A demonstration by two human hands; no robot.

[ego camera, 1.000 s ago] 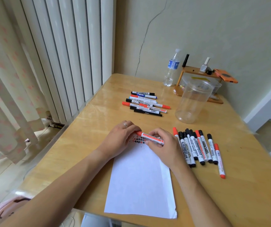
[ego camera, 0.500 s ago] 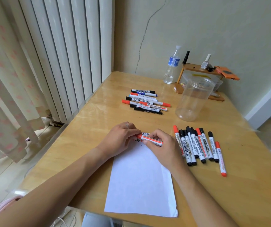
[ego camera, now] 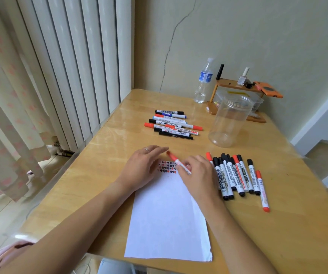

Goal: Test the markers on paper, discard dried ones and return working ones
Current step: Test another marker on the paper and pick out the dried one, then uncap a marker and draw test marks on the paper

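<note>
- Right hand (ego camera: pixel 198 175) grasps one red marker (ego camera: pixel 179 162).
- Left hand (ego camera: pixel 143 165) released, flat on one paper sheet (ego camera: pixel 167 218).
- One clear jar (ego camera: pixel 229 121) beyond right hand.

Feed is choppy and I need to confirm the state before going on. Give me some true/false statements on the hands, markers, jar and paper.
1. The right hand holds a red marker. True.
2. The jar is full of markers. False: it looks empty.
3. The paper has red and black test marks near its far edge. True.
4. The left hand grips the marker's cap. False: its fingers are extended and hold nothing.
5. Two marker groups lie on the table: one far, one right of the paper. True.
</note>
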